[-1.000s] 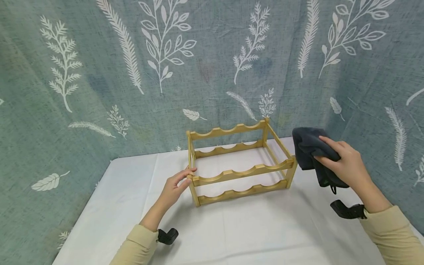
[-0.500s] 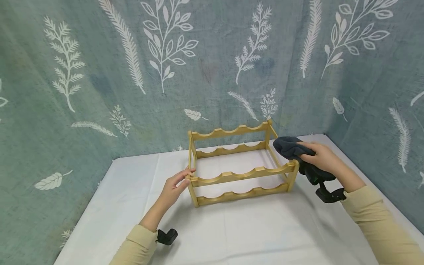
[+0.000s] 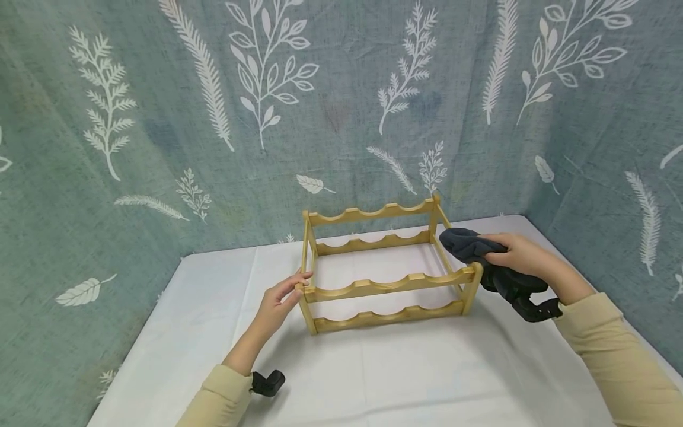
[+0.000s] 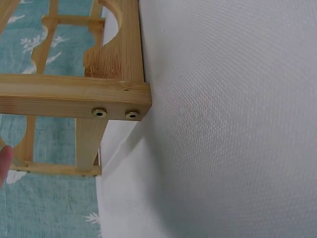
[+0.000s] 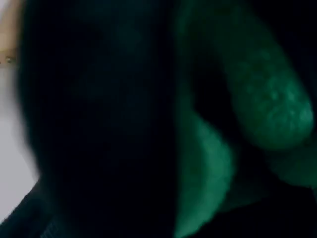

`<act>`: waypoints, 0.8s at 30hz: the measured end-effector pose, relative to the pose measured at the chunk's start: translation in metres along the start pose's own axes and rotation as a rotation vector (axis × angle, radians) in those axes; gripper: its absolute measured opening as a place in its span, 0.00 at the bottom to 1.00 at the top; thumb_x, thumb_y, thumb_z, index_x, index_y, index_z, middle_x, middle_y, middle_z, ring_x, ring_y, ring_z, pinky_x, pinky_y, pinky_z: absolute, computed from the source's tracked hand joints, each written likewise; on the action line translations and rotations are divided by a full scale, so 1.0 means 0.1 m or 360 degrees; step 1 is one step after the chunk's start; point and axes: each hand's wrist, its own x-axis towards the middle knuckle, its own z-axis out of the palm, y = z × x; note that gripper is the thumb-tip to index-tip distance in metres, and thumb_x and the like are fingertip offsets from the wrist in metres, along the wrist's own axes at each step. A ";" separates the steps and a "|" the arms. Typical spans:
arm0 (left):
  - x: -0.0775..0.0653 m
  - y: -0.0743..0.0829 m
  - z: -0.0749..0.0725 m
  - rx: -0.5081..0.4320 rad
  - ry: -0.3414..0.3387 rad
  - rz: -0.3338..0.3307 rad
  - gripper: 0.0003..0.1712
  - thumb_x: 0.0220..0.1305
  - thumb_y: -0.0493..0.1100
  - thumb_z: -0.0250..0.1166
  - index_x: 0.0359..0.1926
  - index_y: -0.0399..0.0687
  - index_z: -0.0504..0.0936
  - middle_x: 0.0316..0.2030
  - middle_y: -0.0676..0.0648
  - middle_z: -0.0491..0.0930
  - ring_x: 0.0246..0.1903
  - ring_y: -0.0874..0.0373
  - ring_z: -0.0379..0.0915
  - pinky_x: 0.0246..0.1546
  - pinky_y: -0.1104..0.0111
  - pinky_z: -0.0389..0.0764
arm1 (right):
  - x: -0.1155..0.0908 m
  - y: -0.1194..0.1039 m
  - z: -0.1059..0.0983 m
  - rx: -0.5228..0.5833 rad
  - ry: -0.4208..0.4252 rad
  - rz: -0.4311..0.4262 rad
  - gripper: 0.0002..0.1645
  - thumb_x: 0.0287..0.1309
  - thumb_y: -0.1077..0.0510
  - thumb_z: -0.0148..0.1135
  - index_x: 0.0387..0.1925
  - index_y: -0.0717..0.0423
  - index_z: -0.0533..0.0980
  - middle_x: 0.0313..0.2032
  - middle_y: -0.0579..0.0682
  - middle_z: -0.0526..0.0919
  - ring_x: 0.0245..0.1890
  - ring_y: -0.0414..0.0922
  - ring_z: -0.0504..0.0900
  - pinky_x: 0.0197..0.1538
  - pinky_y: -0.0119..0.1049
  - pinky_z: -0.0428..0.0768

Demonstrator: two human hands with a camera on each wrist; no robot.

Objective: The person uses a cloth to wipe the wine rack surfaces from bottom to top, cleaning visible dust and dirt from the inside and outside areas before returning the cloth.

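In the head view, a light wooden rack (image 3: 363, 289) with scalloped rails stands on the white-covered table. My left hand (image 3: 275, 303) holds its front left corner post, fingers over the top and thumb in front. One fingertip (image 4: 5, 161) shows at the left edge of the left wrist view, where the rack (image 4: 64, 94) appears up close. My right hand (image 3: 523, 258) grips a bunched dark grey cloth (image 3: 464, 243) against the rack's right end, near the upper side bar. Dark cloth (image 5: 99, 119) fills most of the right wrist view, hiding the fingers there.
A white cloth (image 3: 416, 367) covers the table. Behind and at both sides hangs a green-blue curtain (image 3: 341, 118) with white leaf prints, close to the rack's back. Black wrist cameras sit below both hands.
My right hand has brought the cloth leftward and down, from beside the rack onto its right end. The left hand stays on the corner, which has shifted slightly left.
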 end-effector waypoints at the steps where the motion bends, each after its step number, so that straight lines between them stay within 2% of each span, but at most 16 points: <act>1: -0.01 0.00 0.00 0.0002 0.0004 0.0010 0.08 0.56 0.30 0.50 0.37 0.34 0.71 0.47 0.36 0.69 0.53 0.40 0.56 0.52 0.77 0.59 | 0.00 0.00 0.00 0.0006 -0.0014 0.0001 0.35 0.54 0.45 0.47 0.57 0.62 0.56 0.53 0.68 0.60 0.51 0.63 0.60 0.47 0.55 0.63; 3: -0.01 0.00 -0.01 -0.0005 0.0010 0.0012 0.08 0.56 0.30 0.50 0.38 0.36 0.71 0.47 0.36 0.69 0.53 0.41 0.56 0.53 0.77 0.58 | 0.00 -0.03 0.00 -0.0039 -0.0022 -0.0028 0.33 0.54 0.47 0.47 0.57 0.62 0.56 0.53 0.68 0.61 0.51 0.63 0.60 0.47 0.55 0.63; 4: -0.02 0.00 -0.01 -0.0011 0.0010 0.0011 0.08 0.56 0.30 0.49 0.38 0.35 0.71 0.47 0.36 0.69 0.53 0.41 0.56 0.53 0.76 0.58 | 0.00 -0.05 -0.02 -0.0090 -0.0023 -0.0058 0.32 0.54 0.48 0.48 0.56 0.62 0.57 0.51 0.68 0.62 0.48 0.63 0.63 0.45 0.53 0.66; 7: -0.03 0.00 0.00 -0.0027 0.0005 -0.0017 0.08 0.57 0.30 0.49 0.38 0.36 0.71 0.48 0.36 0.69 0.55 0.43 0.54 0.53 0.75 0.57 | 0.03 -0.21 -0.11 -0.0321 0.0006 -0.0174 0.27 0.52 0.55 0.52 0.54 0.60 0.62 0.45 0.64 0.69 0.38 0.55 0.71 0.34 0.42 0.70; 10: -0.04 0.00 0.01 -0.0024 0.0017 -0.0036 0.07 0.56 0.30 0.50 0.37 0.35 0.70 0.48 0.36 0.69 0.56 0.44 0.52 0.53 0.72 0.58 | 0.11 -0.51 -0.24 -0.0516 0.0086 -0.0273 0.25 0.49 0.58 0.55 0.52 0.54 0.65 0.37 0.56 0.71 0.28 0.45 0.70 0.25 0.34 0.64; 14: -0.05 -0.01 0.03 0.0008 0.0064 -0.0008 0.08 0.52 0.28 0.53 0.36 0.34 0.70 0.46 0.36 0.70 0.55 0.42 0.53 0.53 0.67 0.59 | 0.32 -1.00 -0.28 -0.0618 0.0196 -0.0355 0.26 0.48 0.55 0.56 0.53 0.45 0.64 0.32 0.51 0.68 0.23 0.44 0.65 0.23 0.34 0.63; 19: -0.05 -0.03 0.04 0.0003 0.0085 -0.0002 0.09 0.51 0.28 0.55 0.35 0.41 0.71 0.46 0.39 0.71 0.55 0.43 0.55 0.54 0.64 0.59 | 0.71 -1.42 -0.06 -0.0727 0.0199 -0.0470 0.26 0.49 0.50 0.55 0.53 0.40 0.63 0.32 0.50 0.67 0.23 0.44 0.65 0.23 0.34 0.63; 24: -0.08 -0.16 0.04 0.0031 0.0057 0.0031 0.09 0.52 0.33 0.56 0.35 0.47 0.72 0.46 0.45 0.72 0.55 0.48 0.57 0.55 0.67 0.57 | 1.06 -1.58 0.29 -0.0769 0.0047 -0.0555 0.27 0.49 0.48 0.54 0.54 0.40 0.63 0.37 0.52 0.69 0.29 0.45 0.69 0.28 0.36 0.67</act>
